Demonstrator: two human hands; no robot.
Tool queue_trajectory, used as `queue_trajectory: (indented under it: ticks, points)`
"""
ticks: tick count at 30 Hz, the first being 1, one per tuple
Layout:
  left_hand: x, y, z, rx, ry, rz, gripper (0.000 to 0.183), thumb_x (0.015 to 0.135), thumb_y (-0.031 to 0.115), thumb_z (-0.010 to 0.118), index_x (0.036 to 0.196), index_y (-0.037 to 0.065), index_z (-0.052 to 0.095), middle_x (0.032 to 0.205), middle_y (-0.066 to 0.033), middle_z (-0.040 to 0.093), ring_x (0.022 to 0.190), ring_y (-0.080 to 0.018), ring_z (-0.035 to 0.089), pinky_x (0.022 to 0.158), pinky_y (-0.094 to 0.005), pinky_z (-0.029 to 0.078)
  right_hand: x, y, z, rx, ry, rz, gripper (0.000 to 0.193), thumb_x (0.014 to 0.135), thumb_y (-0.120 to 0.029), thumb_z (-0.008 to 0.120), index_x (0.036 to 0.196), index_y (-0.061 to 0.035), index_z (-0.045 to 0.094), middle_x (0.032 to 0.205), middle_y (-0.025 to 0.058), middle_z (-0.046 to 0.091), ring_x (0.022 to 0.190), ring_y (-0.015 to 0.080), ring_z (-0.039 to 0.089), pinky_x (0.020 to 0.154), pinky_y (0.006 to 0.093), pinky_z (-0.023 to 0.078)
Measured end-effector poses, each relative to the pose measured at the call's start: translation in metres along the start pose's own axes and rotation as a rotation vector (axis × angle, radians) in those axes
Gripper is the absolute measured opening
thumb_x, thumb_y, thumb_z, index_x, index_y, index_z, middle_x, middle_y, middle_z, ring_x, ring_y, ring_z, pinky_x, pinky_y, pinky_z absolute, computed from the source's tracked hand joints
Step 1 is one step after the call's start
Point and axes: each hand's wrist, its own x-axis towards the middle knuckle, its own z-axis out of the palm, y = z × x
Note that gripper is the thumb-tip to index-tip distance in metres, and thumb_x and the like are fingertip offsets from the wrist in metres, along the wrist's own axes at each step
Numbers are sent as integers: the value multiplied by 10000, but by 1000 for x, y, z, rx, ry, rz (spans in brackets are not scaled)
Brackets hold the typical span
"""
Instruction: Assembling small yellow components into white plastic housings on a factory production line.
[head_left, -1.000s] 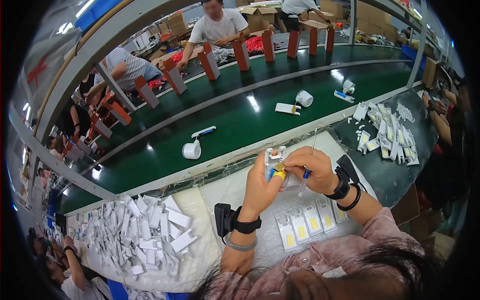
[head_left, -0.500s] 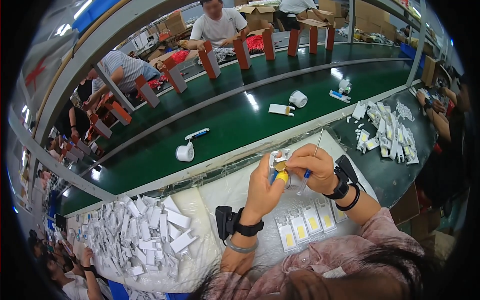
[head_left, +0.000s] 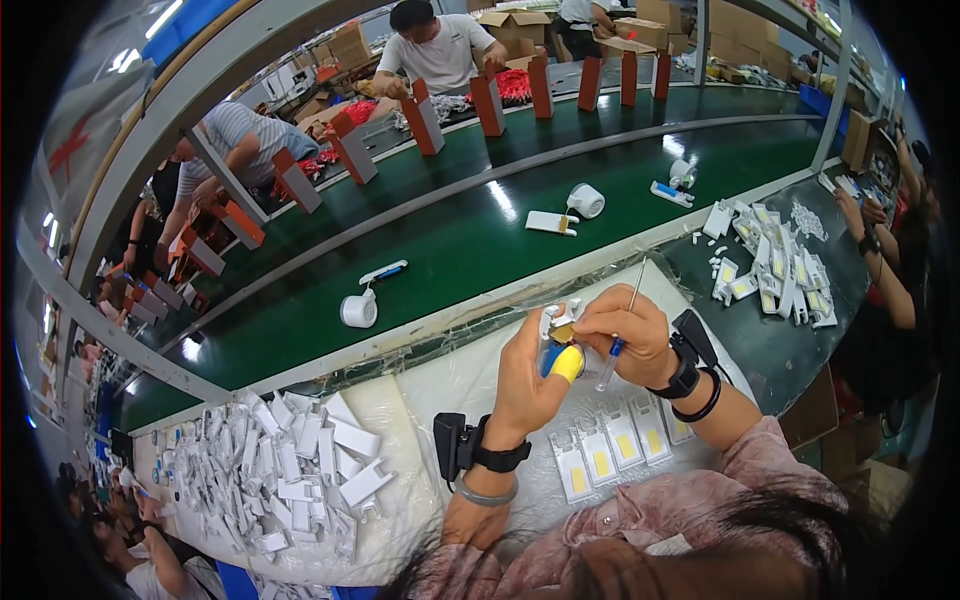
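My left hand (head_left: 530,385) is closed around a small white plastic housing (head_left: 548,320) with a blue cylinder, likely a battery, and a gold-brown board (head_left: 564,334). Its thumb wears a yellow finger cover (head_left: 568,363). A screwdriver (head_left: 613,352) with a clear and blue handle lies in my closed right hand (head_left: 630,330), its shaft pointing up and away. My right fingertips meet at the board's edge; what they pinch is too small to make out. Below my hands, several white panels with yellow rectangles (head_left: 602,462) lie in a row on the plastic-covered table.
A big heap of white housings (head_left: 290,460) lies at left, and a pile of white panels (head_left: 775,260) at right. Beyond the table edge runs a green conveyor (head_left: 450,255) carrying white round lamp heads (head_left: 358,309) wired to housings. Orange-and-grey boxes (head_left: 424,125) stand farther off; co-workers sit around.
The lamp heads and housings on the conveyor have shifted a little to the left. My left thumb has moved slightly, showing more of its yellow cover. My right hand has barely moved.
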Motion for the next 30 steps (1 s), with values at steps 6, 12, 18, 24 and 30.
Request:
queue_trajectory:
  ticks: [6, 12, 18, 24, 30]
  points:
    - [0, 3, 5, 64, 55, -77, 407, 891, 173, 599, 1223, -38, 493, 998, -195, 634, 895, -304, 637, 796, -339, 486, 1, -1, -3, -15, -1, -3, 268, 668, 10, 762, 912, -80, 700, 846, 58, 654, 740, 223, 609, 636, 309, 470]
    - [0, 0, 5, 111, 39, -75, 363, 916, 144, 562, 1227, -32, 497, 1035, -204, 636, 927, -330, 640, 802, -347, 492, 2, -1, -4, -18, -8, -15, 274, 665, 16, 760, 914, -80, 699, 841, 55, 652, 733, 223, 605, 635, 312, 468]
    - [1, -3, 6, 195, 65, -42, 316, 934, 128, 529, 1208, -29, 516, 1018, -199, 645, 912, -344, 643, 787, -363, 498, 0, -1, -1, -12, -6, 16, 273, 671, 25, 750, 917, -80, 698, 840, 56, 652, 740, 227, 607, 643, 314, 466]
    - [2, -13, 4, 151, 82, -55, 270, 968, 186, 512, 1157, -5, 532, 797, -108, 617, 646, -177, 603, 560, -303, 490, -3, 0, 6, -35, 5, 81, 231, 690, 11, 739, 900, -74, 690, 828, 60, 643, 746, 233, 610, 646, 315, 460]
    - [7, -12, 9, -323, 44, -248, 214, 987, 195, 500, 1119, 26, 509, 720, -6, 549, 594, -66, 516, 468, -210, 423, 0, 2, -2, -76, -114, 127, 202, 708, -5, 742, 885, -72, 673, 817, 59, 626, 740, 231, 597, 634, 318, 449]
